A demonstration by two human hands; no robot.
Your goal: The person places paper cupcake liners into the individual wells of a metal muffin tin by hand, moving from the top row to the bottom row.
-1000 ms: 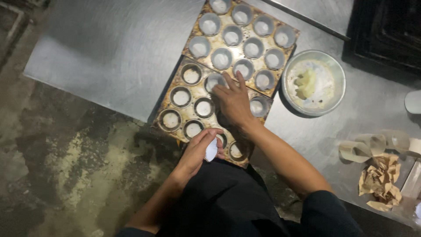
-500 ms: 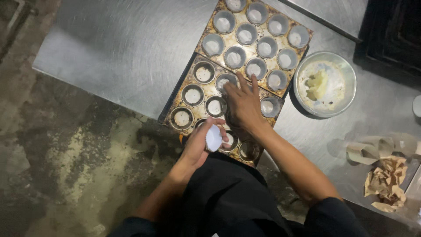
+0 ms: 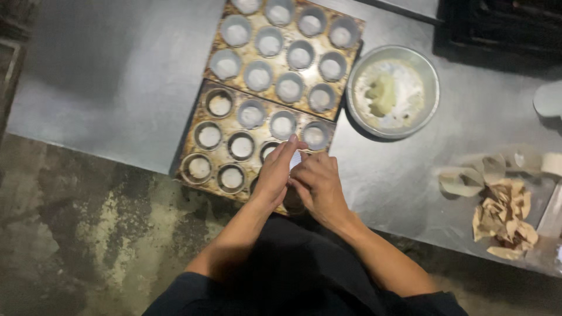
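Two worn metal muffin trays lie side by side on a steel table. The near tray (image 3: 196, 126) and the far tray (image 3: 218, 34) have round cups, most lined with white paper. My left hand (image 3: 274, 172) and my right hand (image 3: 318, 184) meet over the near tray's front right cups. Between their fingertips shows a small white paper liner (image 3: 295, 158), held by both hands. The cups under my hands are hidden.
A round metal bowl (image 3: 430, 73) with white powder and a pale lump stands right of the trays. Torn brown paper scraps (image 3: 503, 216) and pale curled strips (image 3: 468, 178) lie at the right. The table's near edge (image 3: 117, 155) drops to a stained concrete floor.
My right hand has drawn back from the middle of the near tray to meet my left hand. The white liner held by the left hand alone now sits between both hands.
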